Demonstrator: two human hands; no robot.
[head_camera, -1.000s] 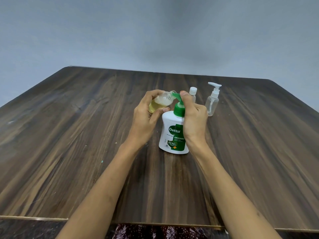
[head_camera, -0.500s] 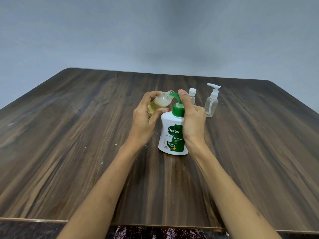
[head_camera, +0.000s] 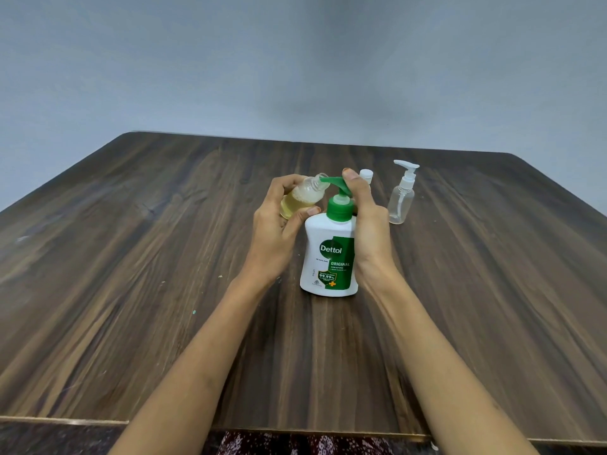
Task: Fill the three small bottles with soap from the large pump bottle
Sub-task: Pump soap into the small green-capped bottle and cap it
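Beside the large pump bottle (head_camera: 330, 254), which stands upright near the middle of the wooden table (head_camera: 131, 257), the person's left hand (head_camera: 274, 234) holds a small clear bottle (head_camera: 300, 200) tilted, its open mouth meeting the tip of the green spout (head_camera: 330, 181). Fingers and thumb curl right round this little bottle, which looks roughly half full of yellowish, foamy soap. On the pump bottle's other side the right hand (head_camera: 368, 221) wraps the neck and shoulder, its thumb lying on top of the pump head, which sits raised.

Just behind the pump bottle a white-capped small bottle (head_camera: 365, 175) peeks out past the right thumb; how full it is I cannot tell. Further to the right of the pump bottle stands a small bottle with its own white pump (head_camera: 402, 198), apparently empty.

So the filling of one small bottle seems under way. The next move likely calls for another firm thumb press while the mouth stays snug on the spout, lest soap dribble over the fingers.
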